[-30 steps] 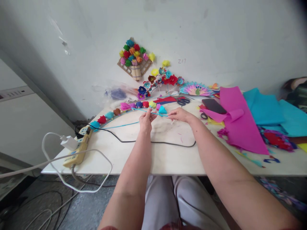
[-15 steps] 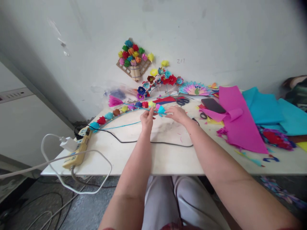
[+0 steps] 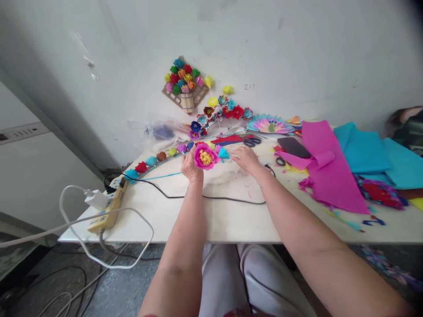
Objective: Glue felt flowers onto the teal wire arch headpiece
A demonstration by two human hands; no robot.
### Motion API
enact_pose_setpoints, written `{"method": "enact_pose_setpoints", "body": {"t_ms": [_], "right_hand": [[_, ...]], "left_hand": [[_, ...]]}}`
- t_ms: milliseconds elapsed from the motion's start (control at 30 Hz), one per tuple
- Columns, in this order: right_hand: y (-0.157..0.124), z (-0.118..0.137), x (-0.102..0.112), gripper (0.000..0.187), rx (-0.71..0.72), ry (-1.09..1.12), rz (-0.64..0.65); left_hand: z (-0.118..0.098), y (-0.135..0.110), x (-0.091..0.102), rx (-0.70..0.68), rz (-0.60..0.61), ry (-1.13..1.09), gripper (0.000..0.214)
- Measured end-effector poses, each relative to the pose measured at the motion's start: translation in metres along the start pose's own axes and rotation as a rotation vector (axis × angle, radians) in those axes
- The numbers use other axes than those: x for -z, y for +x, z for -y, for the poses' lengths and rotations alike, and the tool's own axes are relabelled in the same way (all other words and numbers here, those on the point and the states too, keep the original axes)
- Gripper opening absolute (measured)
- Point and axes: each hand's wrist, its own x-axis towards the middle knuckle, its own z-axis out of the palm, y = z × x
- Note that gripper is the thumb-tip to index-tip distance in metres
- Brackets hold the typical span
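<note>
My left hand (image 3: 189, 167) is closed around the stem of a pink paper flower (image 3: 204, 156) with a yellow centre, holding its face toward me above the table. My right hand (image 3: 243, 157) rests on the white table (image 3: 228, 211) just right of it, fingers curled by a small turquoise paper flower (image 3: 224, 153); whether it grips anything is unclear. A curved row of small coloured paper flowers (image 3: 155, 159) on thin blue stems runs leftward from my hands.
A yellow power strip (image 3: 107, 211) with white charger and cables sits at the left edge; a black cord (image 3: 231, 200) crosses the table. Scissors (image 3: 251, 141), a dark phone (image 3: 293, 146), magenta paper (image 3: 327, 169) and turquoise sheets (image 3: 373, 152) lie right. Paper flower decorations (image 3: 185, 81) lean on the wall.
My left hand has swung the pink flower round from pointing left to facing me, shifting slightly left. My right hand moved a little left and stays on the table.
</note>
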Motion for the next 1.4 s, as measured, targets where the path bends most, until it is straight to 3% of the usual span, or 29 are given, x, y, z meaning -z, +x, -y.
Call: {"method": "enact_pose_setpoints", "body": {"t_ms": [167,367,467,567,700,1000,1400], "right_hand": [[0.0,0.0,-0.005,0.032,0.009,-0.01,0.021],[0.0,0.009,-0.001,0.026,0.032,0.065,-0.019],[0.003,0.018,0.001,0.025,0.018,0.275,-0.102],[0.004,0.031,0.006,0.021,-0.007,0.676,-0.123],[0.002,0.043,0.02,0.032,0.007,1.118,-0.033],[-0.001,0.039,0.03,0.048,0.011,1.36,0.071],[0.001,0.035,0.026,0.035,-0.066,1.571,-0.029]], "left_hand": [[0.014,-0.003,-0.007,-0.152,-0.044,0.223,0.029],[0.025,-0.002,-0.01,-0.164,-0.015,0.312,0.032],[0.029,-0.001,-0.012,-0.203,-0.031,0.345,0.031],[0.034,0.001,-0.013,-0.268,-0.038,0.429,0.03],[0.037,0.003,-0.014,-0.297,-0.033,0.52,0.031],[0.027,0.001,-0.012,-0.245,0.069,0.91,0.038],[0.023,0.001,-0.014,-0.214,0.157,0.991,0.038]]}}
